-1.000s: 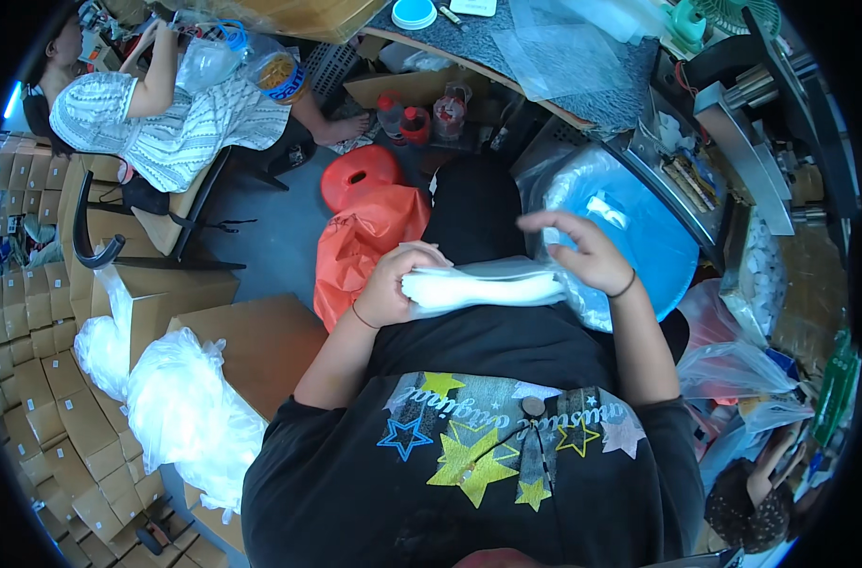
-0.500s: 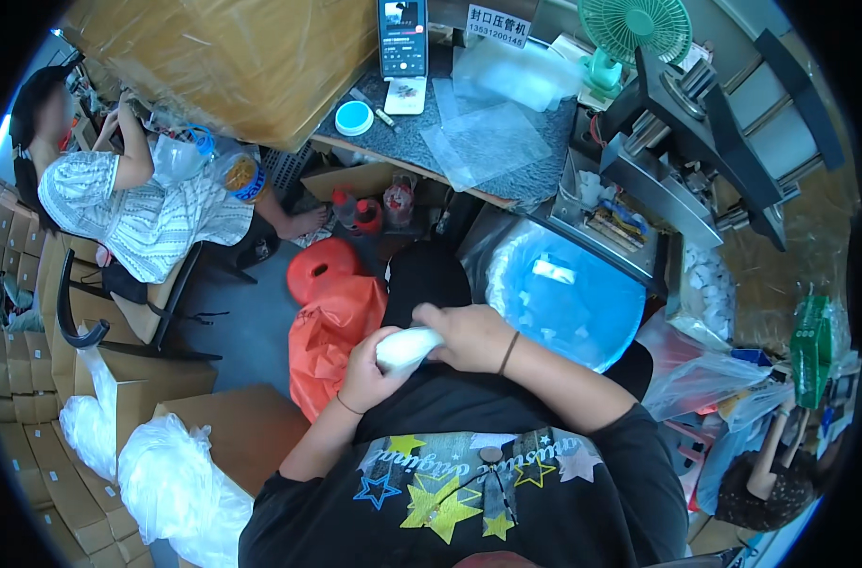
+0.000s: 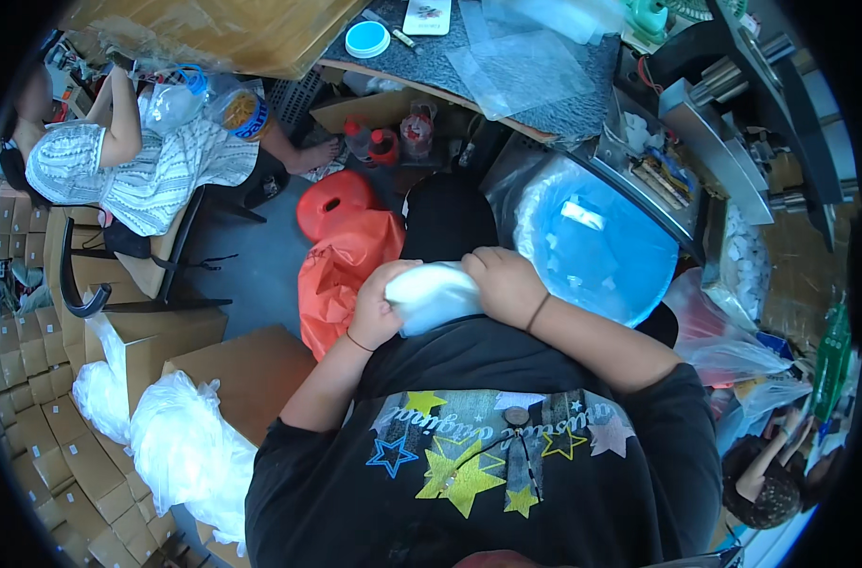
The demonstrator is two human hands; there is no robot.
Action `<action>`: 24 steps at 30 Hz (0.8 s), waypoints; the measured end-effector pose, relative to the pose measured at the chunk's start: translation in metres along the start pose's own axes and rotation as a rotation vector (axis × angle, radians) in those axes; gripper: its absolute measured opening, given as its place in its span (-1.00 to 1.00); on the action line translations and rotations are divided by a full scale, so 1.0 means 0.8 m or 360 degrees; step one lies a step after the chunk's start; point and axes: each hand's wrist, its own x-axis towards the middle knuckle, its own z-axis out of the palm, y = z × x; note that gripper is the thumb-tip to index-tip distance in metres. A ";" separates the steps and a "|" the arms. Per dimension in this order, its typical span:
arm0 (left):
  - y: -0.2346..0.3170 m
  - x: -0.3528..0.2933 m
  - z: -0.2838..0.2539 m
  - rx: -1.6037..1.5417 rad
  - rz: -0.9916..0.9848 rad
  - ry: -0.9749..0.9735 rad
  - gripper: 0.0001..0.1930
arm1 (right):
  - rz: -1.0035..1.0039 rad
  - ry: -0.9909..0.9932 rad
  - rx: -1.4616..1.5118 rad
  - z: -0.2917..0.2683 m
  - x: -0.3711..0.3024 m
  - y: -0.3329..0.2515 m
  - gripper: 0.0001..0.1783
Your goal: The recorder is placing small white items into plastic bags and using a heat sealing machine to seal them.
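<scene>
Gripping a soft white bundle (image 3: 435,295) in clear plastic, I have my left hand (image 3: 378,303) clamped on its left end, fingers wrapped around the side. My right hand (image 3: 506,282) is curled over the right end, knuckles up, pressing on it too. The bundle sits between them above my lap, slightly blurred, its white end facing left. A thin dark band circles each wrist.

Just below is the front of my black T-shirt (image 3: 488,521), printed with stars, and just beyond the bundle my black-clad knee (image 3: 450,222) points forward. Left of the knee a red stool (image 3: 336,202) stands on the floor, with a red plastic bag (image 3: 350,284) against its near side. To the right is a round blue tub (image 3: 639,270) lined with clear film, a small white piece (image 3: 582,215) inside.

Farther ahead, the grey tabletop (image 3: 421,76) carries clear plastic sheets (image 3: 521,76), a round white container with a blue top (image 3: 367,40) and part of a green fan (image 3: 647,17). A metal press (image 3: 715,151) stands off to the right. On my left, crumpled translucent film (image 3: 185,445) rests against an open cardboard carton (image 3: 237,379), and farther off a co-worker in patterned white clothing (image 3: 156,175) sits on a chair.
</scene>
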 end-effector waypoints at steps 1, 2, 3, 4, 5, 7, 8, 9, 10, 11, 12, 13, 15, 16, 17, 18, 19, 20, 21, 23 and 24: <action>-0.005 0.005 -0.003 0.0063 0.0305 -0.0059 -0.42 | -0.0203 0.0233 0.0041 0.009 -0.011 0.004 -0.51; -0.010 0.007 -0.004 0.0123 0.0607 -0.0120 -0.42 | -0.0402 0.0465 0.0085 0.017 -0.017 0.008 -0.42; -0.013 0.005 -0.005 0.0063 0.0608 -0.0129 -0.42 | -0.0472 0.0311 0.0211 0.023 -0.016 0.009 -0.22; -0.016 0.006 -0.005 0.0064 0.0600 -0.0142 -0.42 | -0.0465 0.0312 0.0226 0.027 -0.016 0.009 -0.22; -0.019 0.008 -0.005 0.0030 0.0604 -0.0110 -0.43 | -0.0541 0.0409 0.0211 0.029 -0.012 0.008 -0.17; -0.025 0.015 -0.005 -0.0021 0.0569 -0.0068 -0.41 | -0.0602 0.0556 0.0094 0.036 0.001 0.010 -0.03; -0.025 0.014 -0.006 -0.0021 0.0566 -0.0074 -0.41 | -0.0597 0.0557 0.0099 0.042 0.007 0.009 -0.03; -0.025 0.011 -0.006 -0.0001 0.0474 -0.0045 -0.40 | -0.0592 0.0599 0.0067 0.047 0.011 0.008 -0.02; -0.023 0.016 -0.007 0.0017 0.0406 -0.0005 -0.39 | -0.0592 0.0653 0.0012 0.045 0.019 0.011 0.00; -0.018 0.017 -0.006 -0.0013 0.0275 -0.0048 -0.37 | -0.0594 0.0683 0.0031 0.047 0.021 0.013 0.02; -0.010 0.017 -0.003 -0.0236 0.0089 -0.0069 -0.38 | -0.0574 0.0653 0.0015 0.045 0.023 0.018 0.02; -0.007 0.010 -0.001 -0.0355 -0.0102 -0.0021 -0.40 | -0.0513 0.0591 0.0011 0.033 0.019 0.016 0.00; 0.000 0.004 0.001 -0.0477 -0.0253 0.0042 -0.41 | -0.0415 0.0526 0.0111 -0.004 0.016 0.017 -0.10; 0.010 0.006 0.003 -0.0760 -0.0400 0.0076 -0.43 | -0.0539 0.0762 0.0366 -0.033 0.016 0.022 -0.21; 0.016 0.008 0.003 -0.1045 -0.0554 0.0106 -0.44 | -0.0488 0.1017 0.0237 -0.060 0.016 0.016 -0.25; 0.013 0.008 0.002 -0.1044 -0.0535 0.0110 -0.44 | -0.0432 0.1264 0.0114 -0.087 0.013 0.006 -0.27; 0.004 0.002 0.001 -0.1180 -0.0593 0.0148 -0.44 | -0.0297 0.1521 0.0012 -0.114 0.024 -0.004 -0.32; -0.002 -0.008 -0.002 -0.1317 -0.0656 0.0206 -0.44 | -0.0161 0.1645 -0.0109 -0.146 0.036 -0.014 -0.33; 0.002 -0.008 -0.005 -0.1348 -0.0621 0.0197 -0.42 | 0.0065 0.1738 -0.0446 -0.159 0.052 -0.008 -0.31; 0.010 0.003 -0.014 -0.1115 -0.0421 0.0054 -0.38 | 0.0188 0.1614 -0.0561 -0.163 0.074 0.059 -0.40; 0.015 0.008 -0.017 -0.0874 -0.0231 -0.0037 -0.34 | 0.0275 0.1470 -0.0646 -0.165 0.077 0.084 -0.49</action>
